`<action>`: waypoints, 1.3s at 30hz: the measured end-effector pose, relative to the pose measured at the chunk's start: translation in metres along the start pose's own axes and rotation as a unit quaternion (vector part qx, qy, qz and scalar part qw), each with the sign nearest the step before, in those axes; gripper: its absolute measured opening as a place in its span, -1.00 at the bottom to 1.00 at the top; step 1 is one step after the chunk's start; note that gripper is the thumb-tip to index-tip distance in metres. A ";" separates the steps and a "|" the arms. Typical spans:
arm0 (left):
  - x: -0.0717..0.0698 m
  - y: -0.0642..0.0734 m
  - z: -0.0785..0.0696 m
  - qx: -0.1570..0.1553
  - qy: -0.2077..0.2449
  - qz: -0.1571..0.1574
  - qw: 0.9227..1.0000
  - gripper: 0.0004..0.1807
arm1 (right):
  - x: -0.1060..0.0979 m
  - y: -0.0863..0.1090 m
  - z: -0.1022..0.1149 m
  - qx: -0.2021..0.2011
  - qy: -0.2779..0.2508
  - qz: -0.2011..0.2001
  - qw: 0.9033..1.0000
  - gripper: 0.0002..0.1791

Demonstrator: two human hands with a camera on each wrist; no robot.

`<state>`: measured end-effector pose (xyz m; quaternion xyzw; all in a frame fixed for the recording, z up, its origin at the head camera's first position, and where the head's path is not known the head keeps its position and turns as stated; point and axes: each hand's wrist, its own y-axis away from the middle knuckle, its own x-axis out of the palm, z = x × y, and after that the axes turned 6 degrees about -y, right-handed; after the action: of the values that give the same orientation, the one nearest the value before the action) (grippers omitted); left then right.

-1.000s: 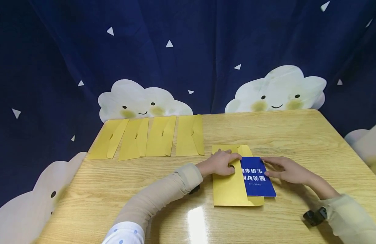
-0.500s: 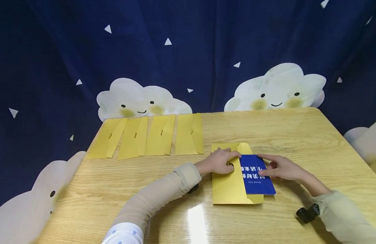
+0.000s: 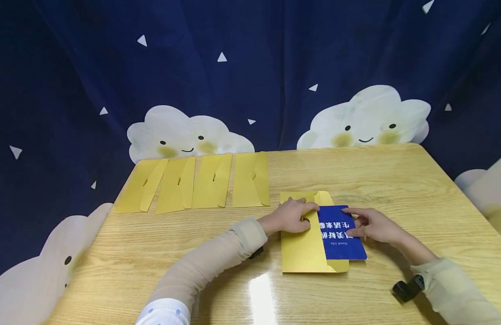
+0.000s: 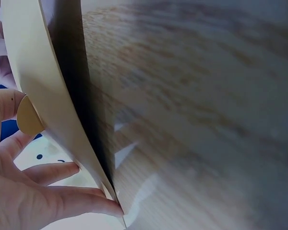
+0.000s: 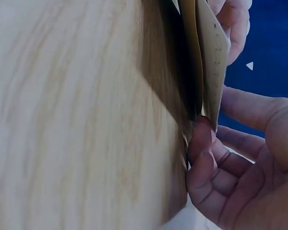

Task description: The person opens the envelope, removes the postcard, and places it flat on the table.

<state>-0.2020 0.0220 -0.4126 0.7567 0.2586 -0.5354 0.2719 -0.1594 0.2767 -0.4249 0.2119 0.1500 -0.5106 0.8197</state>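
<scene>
A yellow envelope point(image 3: 301, 253) lies on the table, its flap unfolded to the right. Partly inside its mouth is a blue card point(image 3: 345, 251) with white lettering; the inserted end is hidden. My left hand point(image 3: 293, 215) holds the envelope near the mouth, and in the left wrist view its thumb is at the half-round notch point(image 4: 29, 117). At the card's right edge, my right hand point(image 3: 376, 225) pinches the card between thumb and fingers. The right wrist view shows the card's edge point(image 5: 213, 62) raised off the table, fingertips curled beneath it.
Several yellow envelopes point(image 3: 211, 183) lie in a row at the back left of the wooden table point(image 3: 376, 176). Behind the table hangs a dark blue curtain point(image 3: 254, 67) with white clouds. A black wrist camera point(image 3: 408, 289) sits at the right sleeve.
My right hand has shifted slightly left, its thumb moving further onto the card's face and its fingers beneath the edge. The left hand stays on the envelope.
</scene>
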 end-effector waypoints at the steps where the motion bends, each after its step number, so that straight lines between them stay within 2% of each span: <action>1: 0.000 0.000 0.000 0.000 0.002 0.001 1.000 -0.44 | -0.001 0.001 0.000 -0.001 -0.001 -0.002 1.000 -0.23; 12: 0.000 0.000 0.000 0.005 -0.002 -0.002 1.000 -0.44 | -0.007 0.010 0.000 0.009 -0.027 -0.006 1.000 -0.23; 24: 0.002 -0.001 0.000 0.002 -0.010 -0.005 1.000 -0.42 | -0.016 0.018 -0.004 -0.018 -0.045 -0.001 0.999 -0.27; 39: 0.002 -0.001 0.000 0.004 -0.008 -0.005 1.000 -0.43 | -0.022 0.026 -0.011 -0.024 -0.078 -0.015 0.997 -0.29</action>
<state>-0.2019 0.0230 -0.4146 0.7521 0.2582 -0.5437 0.2684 -0.1461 0.3086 -0.4191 0.1496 0.1012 -0.5336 0.8262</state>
